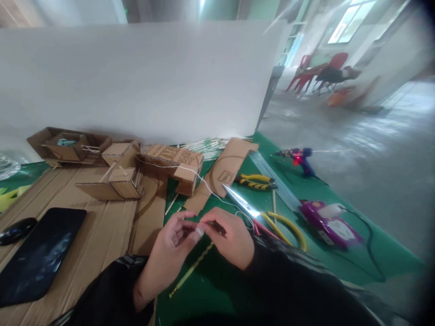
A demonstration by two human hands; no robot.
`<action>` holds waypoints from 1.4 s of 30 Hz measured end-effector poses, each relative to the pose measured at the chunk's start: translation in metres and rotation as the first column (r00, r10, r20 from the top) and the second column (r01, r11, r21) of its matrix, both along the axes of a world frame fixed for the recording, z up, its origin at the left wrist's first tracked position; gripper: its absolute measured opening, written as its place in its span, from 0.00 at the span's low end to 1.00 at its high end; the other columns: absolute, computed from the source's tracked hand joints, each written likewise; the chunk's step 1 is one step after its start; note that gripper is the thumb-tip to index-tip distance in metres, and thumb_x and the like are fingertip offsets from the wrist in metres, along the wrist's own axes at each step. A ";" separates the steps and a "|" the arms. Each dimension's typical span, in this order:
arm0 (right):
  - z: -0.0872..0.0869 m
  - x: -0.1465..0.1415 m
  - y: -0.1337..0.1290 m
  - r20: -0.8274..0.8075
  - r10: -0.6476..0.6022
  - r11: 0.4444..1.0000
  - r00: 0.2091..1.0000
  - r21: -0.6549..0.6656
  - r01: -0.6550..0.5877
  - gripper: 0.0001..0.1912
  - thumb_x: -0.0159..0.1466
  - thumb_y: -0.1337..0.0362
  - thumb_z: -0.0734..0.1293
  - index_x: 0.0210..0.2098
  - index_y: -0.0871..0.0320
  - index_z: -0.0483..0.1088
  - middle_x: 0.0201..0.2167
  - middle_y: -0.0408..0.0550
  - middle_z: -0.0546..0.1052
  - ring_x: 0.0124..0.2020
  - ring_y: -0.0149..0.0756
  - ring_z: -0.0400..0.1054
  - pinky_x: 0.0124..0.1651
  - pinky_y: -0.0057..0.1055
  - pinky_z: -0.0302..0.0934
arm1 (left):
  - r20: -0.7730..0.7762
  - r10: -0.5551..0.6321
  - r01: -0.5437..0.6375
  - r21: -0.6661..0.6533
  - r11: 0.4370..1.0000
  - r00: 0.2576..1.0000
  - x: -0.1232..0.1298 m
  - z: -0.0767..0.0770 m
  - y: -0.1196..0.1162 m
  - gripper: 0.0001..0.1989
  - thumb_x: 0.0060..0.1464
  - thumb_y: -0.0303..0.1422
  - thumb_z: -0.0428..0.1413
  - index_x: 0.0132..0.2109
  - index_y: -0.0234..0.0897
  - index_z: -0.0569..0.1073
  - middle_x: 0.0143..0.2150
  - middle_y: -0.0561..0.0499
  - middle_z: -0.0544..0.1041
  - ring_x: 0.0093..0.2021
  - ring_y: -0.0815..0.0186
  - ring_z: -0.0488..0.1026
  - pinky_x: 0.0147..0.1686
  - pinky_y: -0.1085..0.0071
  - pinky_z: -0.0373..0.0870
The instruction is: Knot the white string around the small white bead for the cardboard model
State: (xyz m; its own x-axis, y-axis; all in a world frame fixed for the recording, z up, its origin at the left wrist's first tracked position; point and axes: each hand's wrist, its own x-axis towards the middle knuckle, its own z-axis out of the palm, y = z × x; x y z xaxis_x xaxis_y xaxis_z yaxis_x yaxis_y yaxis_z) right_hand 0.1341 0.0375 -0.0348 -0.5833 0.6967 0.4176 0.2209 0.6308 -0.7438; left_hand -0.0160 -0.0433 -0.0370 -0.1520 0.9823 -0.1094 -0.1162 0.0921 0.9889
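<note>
Near the lower centre my left hand (173, 246) and my right hand (231, 235) meet, their fingertips pinched together on a small whitish piece (200, 230) whose shape is hard to make out. A thin white string (193, 171) runs from the cardboard construction (125, 174) past my right hand, where it loops. Below my hands a yellow-green twisted stick (192, 270) lies on the green table (190, 303). Scissors (244, 203) with yellow and red handles lie just beyond my right hand, beside yellow-black pliers (256, 182).
A phone (42, 253) and a black mouse (16, 231) rest on cardboard at left. At right are a purple device (329, 224) with a cable, a glue gun (299, 157) and clear glue sticks (275, 181). A white panel (136, 81) stands behind.
</note>
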 end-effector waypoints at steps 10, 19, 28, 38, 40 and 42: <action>0.000 -0.001 0.003 0.019 -0.052 0.998 0.998 -0.044 0.053 0.05 0.64 0.68 0.64 0.32 0.57 0.72 0.28 0.43 0.74 0.29 0.31 0.68 0.32 0.25 0.59 | -0.216 0.014 0.007 0.096 0.995 0.976 0.003 0.006 -0.010 0.10 0.60 0.33 0.53 0.49 0.42 0.70 0.46 0.50 0.74 0.48 0.66 0.73 0.48 0.72 0.70; -0.004 -0.003 -0.001 0.070 -0.035 0.998 0.997 -0.049 0.039 0.06 0.65 0.67 0.63 0.32 0.58 0.71 0.28 0.44 0.73 0.28 0.31 0.66 0.33 0.26 0.58 | -0.328 0.064 -0.001 0.187 0.982 0.942 -0.002 0.005 -0.004 0.07 0.61 0.32 0.53 0.45 0.42 0.73 0.48 0.50 0.73 0.51 0.65 0.71 0.50 0.73 0.68; -0.005 -0.004 -0.006 0.060 0.089 0.995 0.994 -0.045 -0.087 0.05 0.64 0.70 0.62 0.32 0.58 0.68 0.28 0.43 0.72 0.28 0.30 0.65 0.32 0.25 0.57 | -0.264 0.096 -0.068 0.112 0.991 0.960 -0.003 0.001 -0.004 0.11 0.59 0.36 0.54 0.49 0.40 0.69 0.45 0.48 0.76 0.44 0.63 0.75 0.45 0.69 0.72; -0.001 -0.002 -0.013 0.031 0.193 0.981 0.981 -0.002 -0.193 0.06 0.59 0.74 0.62 0.31 0.58 0.68 0.27 0.43 0.71 0.27 0.29 0.64 0.31 0.24 0.58 | -0.399 0.197 -0.131 0.188 0.973 0.895 -0.006 -0.002 -0.004 0.10 0.58 0.34 0.56 0.46 0.40 0.66 0.44 0.48 0.74 0.46 0.63 0.74 0.47 0.66 0.70; 0.002 0.001 -0.010 0.039 0.213 0.976 0.976 0.037 -0.214 0.06 0.59 0.74 0.62 0.32 0.58 0.68 0.28 0.44 0.71 0.28 0.29 0.65 0.31 0.24 0.58 | -0.364 0.155 -0.102 0.162 0.982 0.919 -0.007 -0.001 -0.002 0.10 0.58 0.34 0.55 0.45 0.39 0.65 0.43 0.48 0.74 0.45 0.64 0.74 0.47 0.66 0.71; 0.005 0.004 -0.006 0.037 0.217 0.972 0.976 0.081 -0.219 0.07 0.61 0.74 0.61 0.34 0.58 0.69 0.30 0.45 0.71 0.29 0.29 0.65 0.31 0.24 0.59 | -0.319 0.117 -0.076 0.139 0.987 0.941 -0.009 -0.001 -0.001 0.10 0.58 0.34 0.55 0.45 0.39 0.65 0.42 0.48 0.75 0.45 0.64 0.75 0.46 0.67 0.72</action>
